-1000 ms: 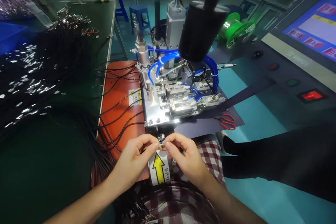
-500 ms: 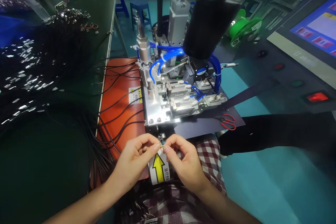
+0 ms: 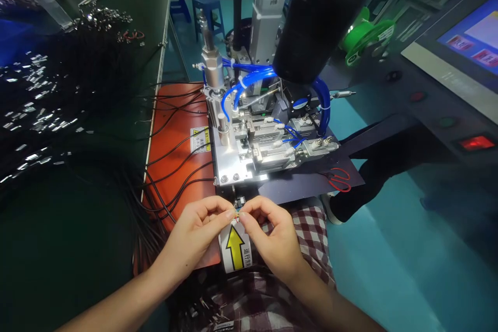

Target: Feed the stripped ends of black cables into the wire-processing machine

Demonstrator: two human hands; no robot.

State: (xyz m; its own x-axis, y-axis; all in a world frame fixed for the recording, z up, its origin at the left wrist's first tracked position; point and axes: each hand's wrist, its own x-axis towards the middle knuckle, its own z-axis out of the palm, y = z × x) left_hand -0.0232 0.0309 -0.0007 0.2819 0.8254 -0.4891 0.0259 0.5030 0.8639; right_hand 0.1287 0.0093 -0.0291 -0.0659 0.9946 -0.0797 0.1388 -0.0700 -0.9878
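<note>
My left hand [image 3: 204,228] and my right hand [image 3: 270,231] meet fingertip to fingertip at the machine's front edge. Between them runs a little bunch of thin coloured wires [image 3: 237,213], yellowish and red, pinched by thumb and forefinger on each side. The wire ends are mostly hidden by my fingers. Just beyond the fingertips sits a small metal and black fixture [image 3: 240,201]. Below the wires lies a white label with a yellow arrow [image 3: 235,249]. The machine [image 3: 233,161], with its metal plate, cylinders and blue air tubes, stands right behind my hands.
Black cables [image 3: 182,187] cross an orange-red panel [image 3: 167,140] on the left, beside a large pile of black cables [image 3: 78,98]. Red-handled scissors [image 3: 340,180] lie on the machine's right side. A control panel [image 3: 447,83] and a green spool [image 3: 368,36] stand at right. Another person's leg [image 3: 373,181] shows there.
Both hands stay pinched on the wires, shifting very slightly upward, and more of the wires shows. The other person's leg at right has changed position, and the view has shifted a little.
</note>
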